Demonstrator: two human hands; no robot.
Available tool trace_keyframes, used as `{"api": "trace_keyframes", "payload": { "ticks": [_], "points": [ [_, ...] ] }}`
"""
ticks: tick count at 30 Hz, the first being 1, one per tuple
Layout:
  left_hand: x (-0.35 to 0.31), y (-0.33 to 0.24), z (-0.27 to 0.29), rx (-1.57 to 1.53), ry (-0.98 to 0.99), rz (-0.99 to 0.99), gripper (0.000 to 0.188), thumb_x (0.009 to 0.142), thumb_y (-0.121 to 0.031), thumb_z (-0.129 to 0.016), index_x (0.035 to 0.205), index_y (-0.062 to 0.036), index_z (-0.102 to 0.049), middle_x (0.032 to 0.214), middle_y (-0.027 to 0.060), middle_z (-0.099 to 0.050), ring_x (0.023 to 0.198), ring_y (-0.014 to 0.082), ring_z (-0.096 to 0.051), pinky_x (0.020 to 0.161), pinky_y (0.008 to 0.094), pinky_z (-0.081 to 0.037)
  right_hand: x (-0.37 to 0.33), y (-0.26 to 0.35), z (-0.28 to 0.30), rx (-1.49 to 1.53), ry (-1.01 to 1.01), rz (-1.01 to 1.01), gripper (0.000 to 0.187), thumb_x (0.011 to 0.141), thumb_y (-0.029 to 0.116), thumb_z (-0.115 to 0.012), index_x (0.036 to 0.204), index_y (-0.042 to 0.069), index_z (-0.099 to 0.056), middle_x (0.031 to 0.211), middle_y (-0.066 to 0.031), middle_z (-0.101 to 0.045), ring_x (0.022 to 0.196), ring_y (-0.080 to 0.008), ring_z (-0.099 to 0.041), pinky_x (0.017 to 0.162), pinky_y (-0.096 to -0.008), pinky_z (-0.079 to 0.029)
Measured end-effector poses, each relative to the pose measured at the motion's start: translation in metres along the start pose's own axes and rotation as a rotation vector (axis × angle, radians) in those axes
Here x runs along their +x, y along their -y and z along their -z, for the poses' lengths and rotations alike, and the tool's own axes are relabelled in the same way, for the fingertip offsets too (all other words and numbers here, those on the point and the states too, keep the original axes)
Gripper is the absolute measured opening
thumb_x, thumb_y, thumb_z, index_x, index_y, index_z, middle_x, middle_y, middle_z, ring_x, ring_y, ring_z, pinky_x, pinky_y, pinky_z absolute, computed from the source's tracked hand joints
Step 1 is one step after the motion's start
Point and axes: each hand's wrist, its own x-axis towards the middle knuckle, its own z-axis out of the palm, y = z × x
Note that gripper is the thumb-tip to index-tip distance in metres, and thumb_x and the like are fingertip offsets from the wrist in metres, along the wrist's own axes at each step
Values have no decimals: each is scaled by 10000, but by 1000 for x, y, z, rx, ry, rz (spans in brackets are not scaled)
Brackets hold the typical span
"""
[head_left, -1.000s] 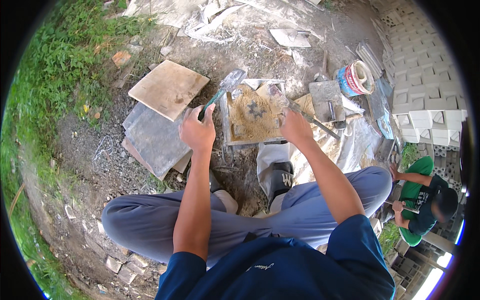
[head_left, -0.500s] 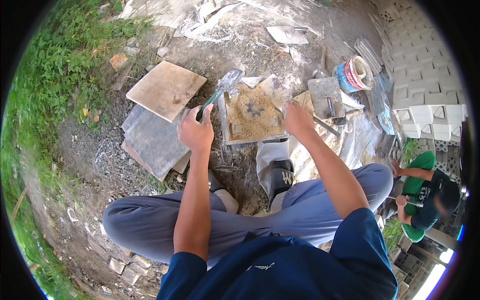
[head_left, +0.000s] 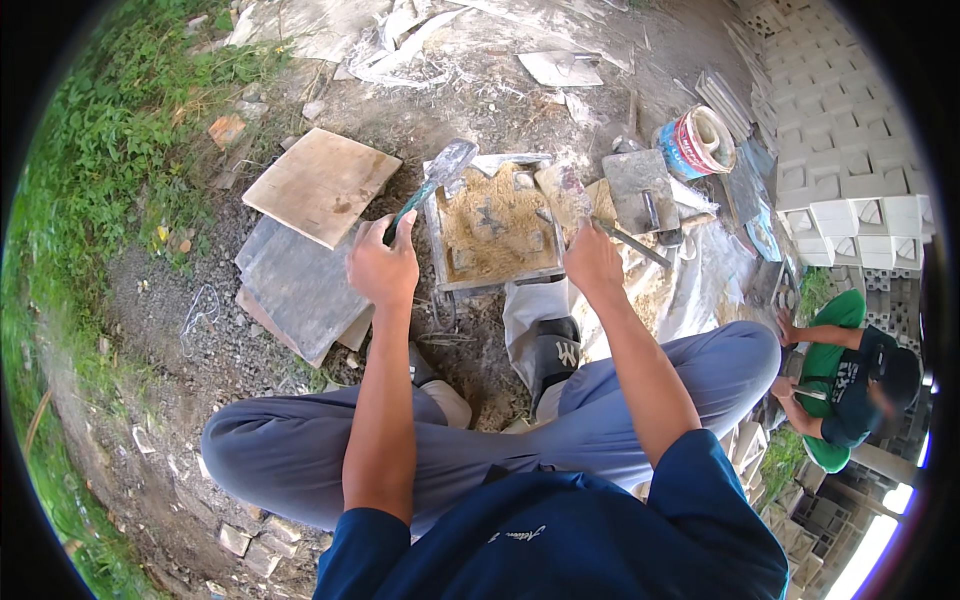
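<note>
A square mould frame point(head_left: 545, 271) sits before me, holding sandy, tan powder point(head_left: 505, 245) with a dark star-like shape showing through it. At its left edge my left hand point(head_left: 383, 262) is closed around the green handle of a small trowel point(head_left: 450, 160), whose grey blade points up over the frame's far left corner. On the other side my right hand point(head_left: 594, 262) is closed on a flat-bladed trowel point(head_left: 566, 192), with its dusty blade by the frame's far right corner. A dark bar point(head_left: 640, 248) passes by that hand; whether it is gripped too is hidden.
Left of the frame lie a tan board point(head_left: 322, 185) and grey slabs point(head_left: 300, 285). Rightward are a grey plate with a handle point(head_left: 638, 185), a paint bucket point(head_left: 703, 142) and stacked pale blocks point(head_left: 850, 215). Another person point(head_left: 850, 385) squats at far right.
The right trowel's blade, blurred before, now shows sharply and has tipped rightward, uncovering the frame's far right corner. The left trowel stays at the far left corner. The view has shifted slightly.
</note>
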Motion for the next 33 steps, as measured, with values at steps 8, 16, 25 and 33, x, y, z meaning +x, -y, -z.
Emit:
{"api": "trace_keyframes", "payload": {
  "ticks": [8, 16, 25, 33],
  "points": [
    [-1, 1, 0, -9, -11, 4, 376, 853, -467, -737, 984, -116, -774, 915, 48, -698, 863, 316, -666, 807, 432, -494, -30, 27, 3, 27, 16, 176, 413, 838, 47, -621, 1241, -22, -567, 1205, -243, -635, 1034, -412, -676, 869, -486, -565],
    [-1, 1, 0, -2, -18, -11, 379, 856, -476, -732, 981, -121, -773, 910, 40, -697, 852, 315, -666, 785, 435, -494, 1, 7, 6, -143, 154, 138, 332, 935, 142, -532, 1221, -16, -593, 1193, -231, -647, 1050, -409, -674, 886, -502, -556],
    [1, -1, -1, -8, -11, -16, 386, 852, -491, -730, 971, -126, -776, 927, 38, -705, 864, 323, -674, 765, 441, -504, -8, 24, 4, -131, 99, 154, 276, 909, 118, -565, 1155, 3, -615, 1190, -205, -656, 1040, -387, -685, 878, -492, -564],
    [-2, 1, 1, 8, 28, 27, 414, 852, -508, -730, 989, -120, -778, 959, 76, -723, 907, 334, -683, 806, 445, -516, 3, 14, 15, -194, 71, 196, 275, 919, 114, -523, 1138, -5, -639, 1134, -208, -671, 1013, -384, -693, 854, -488, -570]
  ]
}}
